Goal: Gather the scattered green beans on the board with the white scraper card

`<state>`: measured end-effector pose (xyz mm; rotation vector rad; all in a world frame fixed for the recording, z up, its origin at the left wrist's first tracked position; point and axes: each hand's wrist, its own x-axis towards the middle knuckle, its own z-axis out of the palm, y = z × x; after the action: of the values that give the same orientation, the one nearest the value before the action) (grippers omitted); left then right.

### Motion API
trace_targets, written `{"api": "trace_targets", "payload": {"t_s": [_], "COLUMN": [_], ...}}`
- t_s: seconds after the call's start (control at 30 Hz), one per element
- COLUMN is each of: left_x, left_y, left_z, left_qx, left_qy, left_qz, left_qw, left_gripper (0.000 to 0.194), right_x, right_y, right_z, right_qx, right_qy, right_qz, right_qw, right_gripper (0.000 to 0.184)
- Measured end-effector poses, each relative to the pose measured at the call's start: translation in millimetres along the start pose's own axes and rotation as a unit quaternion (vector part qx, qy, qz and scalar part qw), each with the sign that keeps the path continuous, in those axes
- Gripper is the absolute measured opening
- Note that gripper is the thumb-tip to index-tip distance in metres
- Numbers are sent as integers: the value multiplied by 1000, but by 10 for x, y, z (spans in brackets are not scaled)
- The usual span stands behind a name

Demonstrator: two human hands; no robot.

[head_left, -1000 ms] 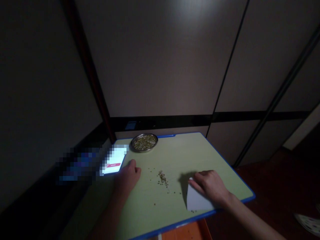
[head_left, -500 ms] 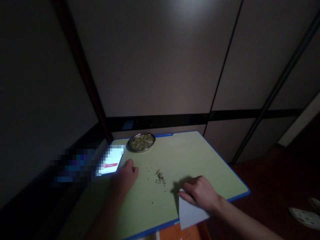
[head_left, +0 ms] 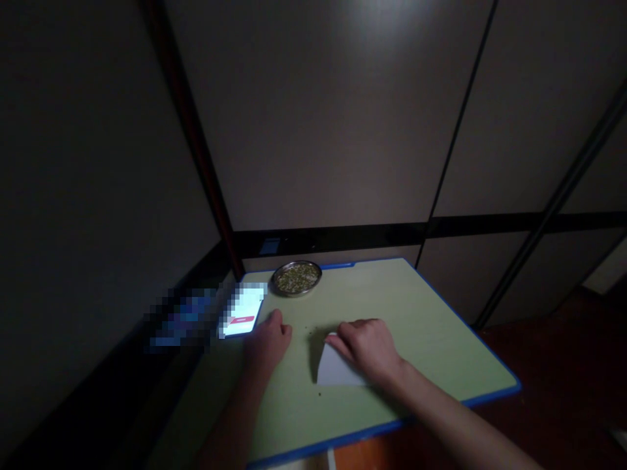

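Observation:
My right hand (head_left: 369, 349) grips a sheet of white paper (head_left: 340, 369) by its upper edge, low over the middle of the pale green table (head_left: 382, 294). The hand and the paper cover the spot where the small pile of seed-like grains lay. A few stray grains still show beside the paper, one of them (head_left: 320, 394) just below its lower corner. My left hand (head_left: 271, 336), its fingers curled closed, rests on the tabletop by the lit phone screen (head_left: 245, 310). Whether anything is inside those fingers is hidden.
A round metal plate (head_left: 296, 279) spread with greenish grains stands at the table's back left. Below the blue front edge sits an orange container (head_left: 362, 455). A wardrobe with sliding doors (head_left: 318, 130) rises behind the table. Part of the left side is pixelated.
My right hand took the paper to the front edge above the orange container, then back up and left over the grain pile, which is now covered. My left hand stays by the phone.

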<state>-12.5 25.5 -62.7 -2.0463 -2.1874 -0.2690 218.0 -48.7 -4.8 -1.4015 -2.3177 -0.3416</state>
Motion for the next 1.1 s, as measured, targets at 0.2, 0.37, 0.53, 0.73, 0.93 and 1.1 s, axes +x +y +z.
{"api": "trace_targets", "payload": {"t_s": [0.2,0.37,0.53,0.73,0.93,1.1], "left_x": [16,7,5,0,-24,-26], "left_y": [-9,-5,-8,5,24,34], "left_z": [34,26,35,0,-60,-82], "left_qx": [3,4,3,-1,-4,-16], "left_qy": [-7,-5,4,-11,0,-4], "left_qz": [16,12,11,4,3,-11], "left_qw": [1000,1000,1000,1000,1000,1000], "left_gripper": [18,19,20,22,21,18], "right_x": [156,107,-65,-159,-64,-76], "right_y": [-210,-188,-69,12,-266,-430], "right_z": [178,201,157,-53,-67,72], "right_qx": [7,8,13,4,18,30], "right_qy": [-9,3,20,19,27,45], "right_qz": [-44,-87,-158,-162,-149,-188], "right_qw": [999,996,987,987,988,981], "right_gripper": [50,51,52,49,50,50]}}
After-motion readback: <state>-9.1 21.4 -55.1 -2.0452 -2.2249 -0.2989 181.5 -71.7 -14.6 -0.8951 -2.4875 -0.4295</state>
